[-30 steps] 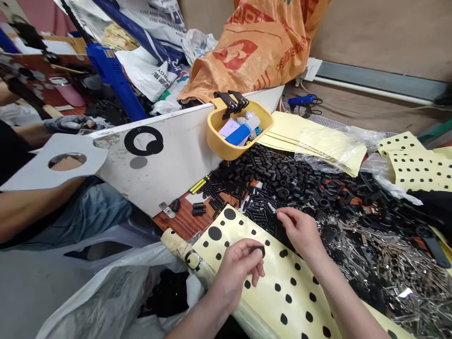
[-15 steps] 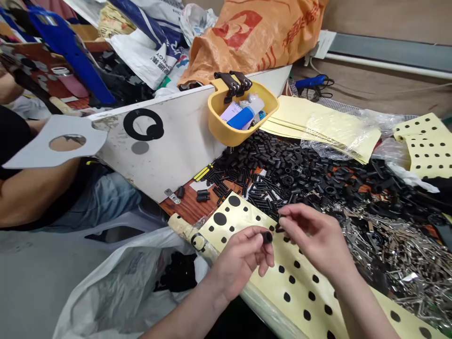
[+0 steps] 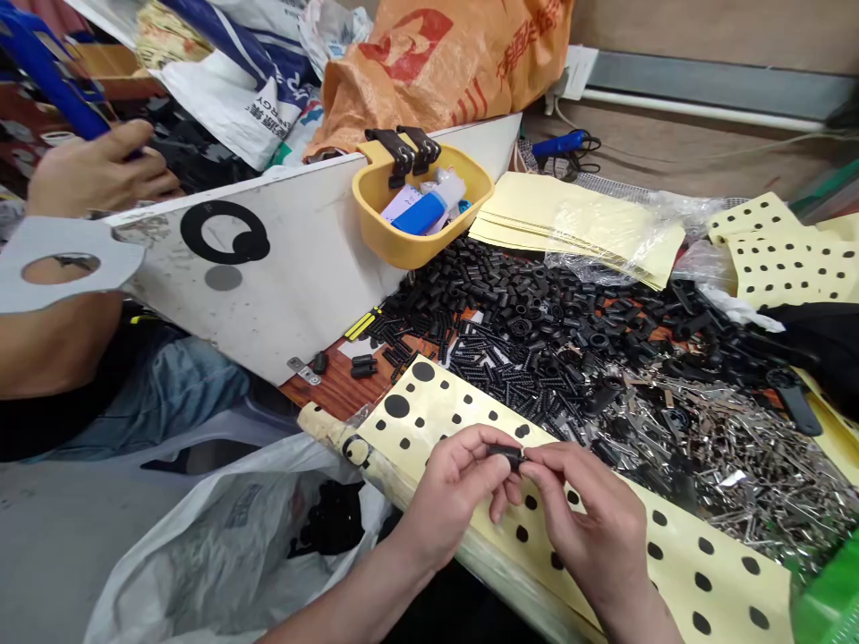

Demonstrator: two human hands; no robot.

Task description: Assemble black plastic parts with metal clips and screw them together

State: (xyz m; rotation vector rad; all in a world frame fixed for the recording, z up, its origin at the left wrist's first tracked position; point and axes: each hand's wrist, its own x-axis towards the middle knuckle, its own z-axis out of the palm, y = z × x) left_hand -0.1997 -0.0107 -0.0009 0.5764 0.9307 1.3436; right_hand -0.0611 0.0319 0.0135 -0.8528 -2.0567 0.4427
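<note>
My left hand (image 3: 453, 478) pinches a short black plastic sleeve (image 3: 506, 454) between thumb and fingers, holding it sideways. Thumb and forefinger of my right hand (image 3: 591, 514) are closed at the sleeve's right end, on a small dark piece that the fingertips mostly hide. Both hands are above a yellow sheet with black dots (image 3: 537, 534). Just beyond them lie black spring-like coils (image 3: 497, 362) in a heap.
Black plastic parts (image 3: 537, 295) and thin metal pieces (image 3: 758, 456) cover the table. A yellow bin (image 3: 422, 246) hangs on a white partition (image 3: 295, 259). A white plastic bag (image 3: 201, 555) sits below the edge. At left is a co-worker's hand (image 3: 100, 170).
My right hand has come from the coils to the sleeve's end, and the hands now meet. The sleeve has turned sideways. The view has shifted right; the co-worker's hand has come up at left.
</note>
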